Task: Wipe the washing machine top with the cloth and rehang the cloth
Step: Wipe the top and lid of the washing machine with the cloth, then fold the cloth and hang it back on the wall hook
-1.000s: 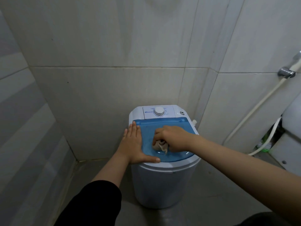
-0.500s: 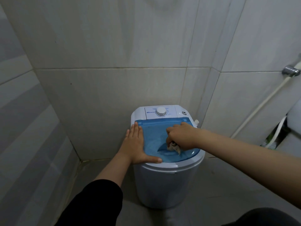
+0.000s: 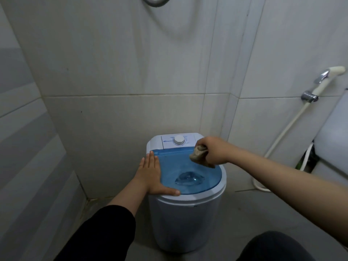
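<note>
A small white washing machine [image 3: 188,219] stands in the tiled corner, with a translucent blue lid [image 3: 180,166] and a white dial [image 3: 178,139] on its back panel. My left hand [image 3: 152,176] lies flat on the lid's left edge, fingers together, thumb along the front rim. My right hand [image 3: 214,150] grips a bunched beige cloth [image 3: 198,154] at the lid's back right corner, just in front of the control panel.
A bidet sprayer [image 3: 323,81] with a white hose [image 3: 282,136] hangs on the right wall. A white toilet tank [image 3: 335,136] sits at the far right. A dark hose loop [image 3: 154,1] shows at the top. Tiled walls close in behind and left.
My right hand has carried the cloth from the lid's middle front to its back right corner. The left hand has stayed put. The view has tilted slightly upward.
</note>
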### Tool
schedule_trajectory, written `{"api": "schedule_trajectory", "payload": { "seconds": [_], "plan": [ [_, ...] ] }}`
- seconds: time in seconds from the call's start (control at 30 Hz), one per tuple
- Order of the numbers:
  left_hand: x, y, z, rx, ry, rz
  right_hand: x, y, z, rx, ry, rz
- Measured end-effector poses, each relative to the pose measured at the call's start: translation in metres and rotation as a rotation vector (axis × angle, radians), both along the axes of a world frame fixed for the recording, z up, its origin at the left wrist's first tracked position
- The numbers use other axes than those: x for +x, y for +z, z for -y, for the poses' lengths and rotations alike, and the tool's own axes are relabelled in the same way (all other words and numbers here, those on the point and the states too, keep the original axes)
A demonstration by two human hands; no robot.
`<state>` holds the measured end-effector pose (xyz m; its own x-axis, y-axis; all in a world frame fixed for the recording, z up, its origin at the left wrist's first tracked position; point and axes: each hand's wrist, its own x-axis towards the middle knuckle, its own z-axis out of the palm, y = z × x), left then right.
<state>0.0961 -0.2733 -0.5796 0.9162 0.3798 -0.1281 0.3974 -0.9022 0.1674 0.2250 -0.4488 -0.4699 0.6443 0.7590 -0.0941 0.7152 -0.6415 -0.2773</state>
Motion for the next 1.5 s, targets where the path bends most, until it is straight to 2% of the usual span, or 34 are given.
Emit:
{"api": "schedule_trajectory", "payload": {
  "seconds": [0.07, 0.13, 0.23, 0.3, 0.37, 0.47, 0.63, 0.8, 0.93, 1.03, 1.2, 1.27, 1.33, 1.5],
  "plan": [
    [-0.004, 0.011, 0.007, 0.02, -0.026, 0.0, -0.001, 0.005, 0.008, 0.207, -0.11, -0.16],
    [-0.006, 0.023, 0.02, -0.032, -0.075, 0.101, -0.006, 0.01, 0.012, 0.398, -0.177, -0.319],
    [-0.001, 0.044, 0.047, -0.384, -0.007, 0.584, -0.018, 0.014, 0.012, 0.603, -0.24, -0.531],
    [0.005, 0.065, 0.064, -0.601, 0.083, 0.788, -0.024, 0.013, 0.01, 0.689, -0.245, -0.582],
    [0.011, 0.083, 0.074, -0.778, 0.143, 0.838, -0.029, 0.015, 0.01, 0.749, -0.205, -0.612],
    [0.012, 0.106, 0.074, -0.947, 0.192, 0.773, -0.032, 0.024, 0.017, 0.796, -0.045, -0.709],
    [0.002, 0.126, 0.067, -0.889, 0.168, 0.706, -0.03, 0.032, 0.027, 0.727, 0.144, -0.879],
    [-0.001, 0.136, 0.057, -0.847, 0.096, 0.747, -0.029, 0.035, 0.012, 0.789, 0.062, -0.625],
    [0.003, 0.141, 0.042, -0.76, 0.136, 0.74, -0.018, 0.034, -0.005, 0.899, -0.082, -0.505],
    [0.013, 0.145, 0.026, -0.705, 0.136, 0.693, -0.002, 0.035, -0.018, 0.901, -0.093, -0.441],
    [0.048, 0.145, -0.02, -0.792, 0.163, 0.612, 0.049, 0.028, -0.056, 0.859, -0.086, -0.368],
    [0.062, 0.151, -0.033, -0.909, 0.206, 0.597, 0.064, 0.023, -0.067, 0.727, -0.022, -0.257],
    [0.08, 0.158, -0.045, -1.022, 0.244, 0.581, 0.075, 0.017, -0.078, 0.609, 0.097, -0.017],
    [0.097, 0.211, -0.053, -1.296, 0.372, 0.543, 0.077, 0.065, -0.088, 0.709, 0.494, 0.475]
  ]
}}
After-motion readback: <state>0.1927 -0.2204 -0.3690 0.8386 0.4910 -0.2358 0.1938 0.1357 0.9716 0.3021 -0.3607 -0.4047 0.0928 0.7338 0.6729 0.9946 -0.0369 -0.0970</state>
